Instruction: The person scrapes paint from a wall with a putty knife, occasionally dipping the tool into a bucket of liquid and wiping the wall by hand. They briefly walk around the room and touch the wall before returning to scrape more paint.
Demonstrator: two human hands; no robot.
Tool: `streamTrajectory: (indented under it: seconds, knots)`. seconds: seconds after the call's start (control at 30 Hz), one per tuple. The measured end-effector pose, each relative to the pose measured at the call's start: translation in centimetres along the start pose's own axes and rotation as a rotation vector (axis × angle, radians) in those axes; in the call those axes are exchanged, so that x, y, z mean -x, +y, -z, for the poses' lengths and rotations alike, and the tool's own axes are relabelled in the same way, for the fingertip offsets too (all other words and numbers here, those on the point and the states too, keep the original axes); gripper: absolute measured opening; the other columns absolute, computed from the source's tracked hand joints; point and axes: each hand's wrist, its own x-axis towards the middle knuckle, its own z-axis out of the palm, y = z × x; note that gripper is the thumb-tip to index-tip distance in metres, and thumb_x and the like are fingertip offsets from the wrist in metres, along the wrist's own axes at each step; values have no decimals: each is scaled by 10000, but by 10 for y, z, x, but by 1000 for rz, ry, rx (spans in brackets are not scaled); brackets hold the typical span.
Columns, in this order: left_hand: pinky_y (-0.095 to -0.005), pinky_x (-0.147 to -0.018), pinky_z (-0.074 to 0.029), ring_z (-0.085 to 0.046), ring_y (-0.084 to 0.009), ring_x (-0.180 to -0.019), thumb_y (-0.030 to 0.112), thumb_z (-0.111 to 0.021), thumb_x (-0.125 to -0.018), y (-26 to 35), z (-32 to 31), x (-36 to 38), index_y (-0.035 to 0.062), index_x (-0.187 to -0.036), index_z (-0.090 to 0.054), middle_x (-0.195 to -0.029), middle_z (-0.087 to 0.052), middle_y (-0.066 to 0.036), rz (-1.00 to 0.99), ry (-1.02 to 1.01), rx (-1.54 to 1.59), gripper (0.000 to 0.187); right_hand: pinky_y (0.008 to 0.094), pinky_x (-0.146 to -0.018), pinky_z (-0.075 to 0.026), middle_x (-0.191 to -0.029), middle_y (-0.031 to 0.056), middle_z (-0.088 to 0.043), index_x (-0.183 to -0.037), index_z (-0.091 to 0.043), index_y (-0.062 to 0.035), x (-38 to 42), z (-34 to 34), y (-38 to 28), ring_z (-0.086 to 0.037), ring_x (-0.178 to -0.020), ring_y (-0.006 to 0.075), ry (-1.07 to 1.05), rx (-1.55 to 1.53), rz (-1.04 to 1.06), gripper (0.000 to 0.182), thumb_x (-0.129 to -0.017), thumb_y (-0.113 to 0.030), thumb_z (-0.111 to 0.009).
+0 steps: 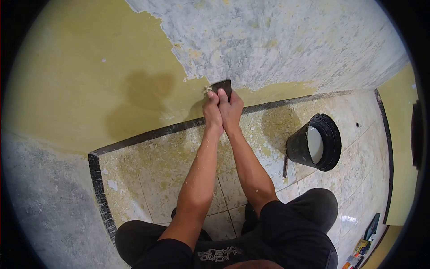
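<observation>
A dark flat scraper blade [222, 86] is held against the wall at the edge between yellow-green paint [134, 58] and bare grey-white plaster [268, 40]. Both hands meet at it, side by side. My left hand [212, 110] is closed at the blade's lower left, its thumb pressed near the blade. My right hand [231, 110] is closed round the tool, its thumb on the blade's face. The handle is hidden by the hands. Curled paint scrapings [207, 89] cling at the blade's left side.
A black bucket [298, 145] with whitish liquid stands on the tiled floor at right, a thin dark stick [285, 166] beside it. Paint flakes litter the tiles [174, 157]. Small items [362, 245] lie at the lower right. A black skirting strip [165, 131] edges the wall.
</observation>
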Motion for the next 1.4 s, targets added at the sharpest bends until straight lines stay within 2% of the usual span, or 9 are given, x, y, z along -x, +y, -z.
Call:
streamTrajectory:
  seconds: [0.17, 0.27, 0.37, 0.63, 0.7, 0.87, 1.07, 1.3, 1.4]
  knots:
    - [-318, -773, -457, -554, -150, -863, 364, -420, -997, 10, 9, 0, 6, -925, -627, -945, -600, -61, -140, 19, -14, 420, 337, -599, -453, -698, 120, -656, -844, -641, 30, 8, -22, 7, -551, -631, 161, 67, -242, 23, 219, -881, -183, -602]
    - [-334, -801, -464, -566, -162, -940, 402, -412, -994, -8, 10, 1, -32, -1077, -610, -1076, -614, -106, -49, -11, -191, 484, 337, -608, -454, -699, 136, -655, -848, -639, 37, 9, -9, 26, -552, -635, 159, 47, -275, 4, 234, -878, -193, -608]
    - [-336, -802, -464, -566, -167, -948, 409, -404, -995, -40, 15, -3, -34, -1096, -598, -1083, -613, -115, 44, 24, -181, 495, 355, -620, -459, -695, 160, -650, -849, -638, 44, 14, 5, 48, -567, -632, 178, 103, -106, -75, 253, -872, -207, -614]
    - [-311, -844, -448, -553, -161, -960, 291, -427, -990, -40, 19, -12, 42, -1003, -598, -1001, -583, -48, 88, 10, -11, 302, 412, -656, -463, -745, 226, -651, -848, -648, 22, 9, 4, 44, -620, -676, 366, 89, 46, -69, 250, -870, -223, -606]
    - [-315, -790, -476, -568, -159, -878, 305, -439, -980, -32, 14, -7, 114, -909, -593, -945, -584, -28, 105, 5, 34, 256, 415, -649, -460, -739, 226, -649, -842, -647, 22, 14, 6, 31, -617, -668, 364, 85, 49, -72, 251, -869, -225, -607]
    - [-332, -839, -470, -577, -171, -939, 265, -418, -989, -4, 5, 10, 22, -1026, -601, -1014, -598, -69, 93, -6, 27, 306, 419, -633, -455, -724, 228, -641, -830, -642, 22, 11, -1, 19, -611, -650, 361, 47, 32, -113, 264, -866, -237, -609]
    - [-331, -793, -487, -598, -186, -912, 281, -423, -988, 18, 3, 11, 3, -1045, -611, -1020, -614, -91, -12, 33, -5, 341, 411, -611, -452, -701, 230, -630, -826, -637, 28, 9, -12, -3, -600, -616, 337, 40, -23, -47, 282, -864, -250, -609]
    - [-321, -810, -483, -587, -175, -932, 371, -422, -991, 32, 4, 8, 22, -1053, -608, -1026, -612, -76, -131, -33, -2, 401, 361, -587, -456, -676, 167, -643, -832, -638, 34, 9, -25, -21, -556, -592, 190, 35, -210, 75, 248, -870, -209, -605]
    - [-319, -791, -470, -580, -165, -897, 375, -408, -998, 15, 2, 14, -3, -1019, -626, -997, -620, -86, -31, -21, -53, 436, 352, -580, -454, -672, 162, -645, -829, -642, 34, 14, -12, 0, -551, -595, 169, 97, -133, 34, 260, -873, -221, -613]
